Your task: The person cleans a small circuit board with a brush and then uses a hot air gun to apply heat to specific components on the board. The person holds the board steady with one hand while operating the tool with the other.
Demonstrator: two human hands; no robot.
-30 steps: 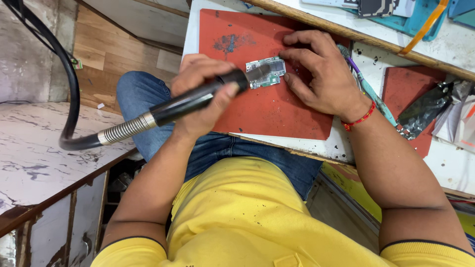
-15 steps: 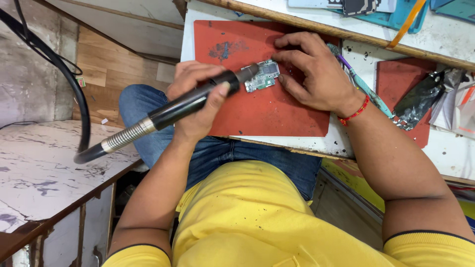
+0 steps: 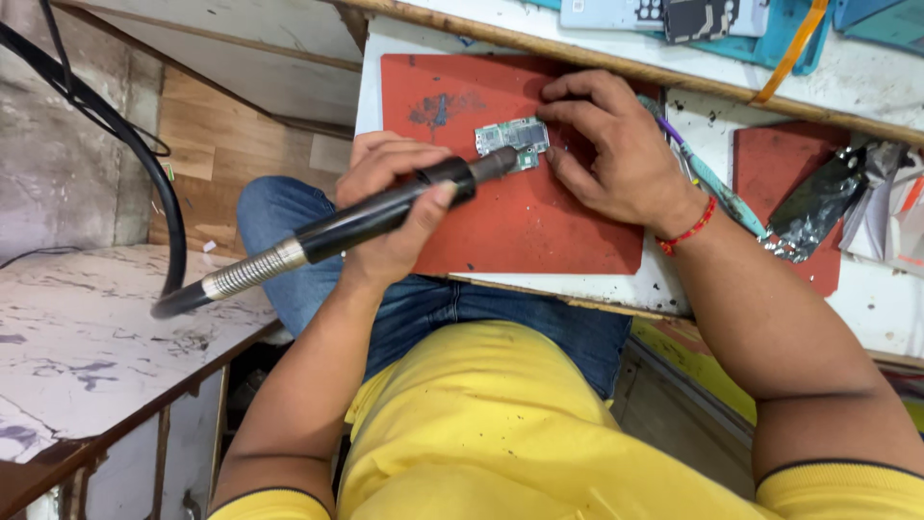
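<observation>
Your left hand (image 3: 390, 207) has its fingers wrapped tight around a black hot-air handpiece (image 3: 385, 214), nozzle at the edge of a small circuit board (image 3: 511, 138). The board lies on the red mat (image 3: 539, 221) on the bench (image 3: 871, 289). Your right hand (image 3: 616, 154) pins the board with curled fingertips.

hands (image 3: 404, 207): 2 | red mats (image 3: 539, 221): 2 | circuit board (image 3: 510, 137): 1 | black handpiece (image 3: 385, 214): 1
</observation>
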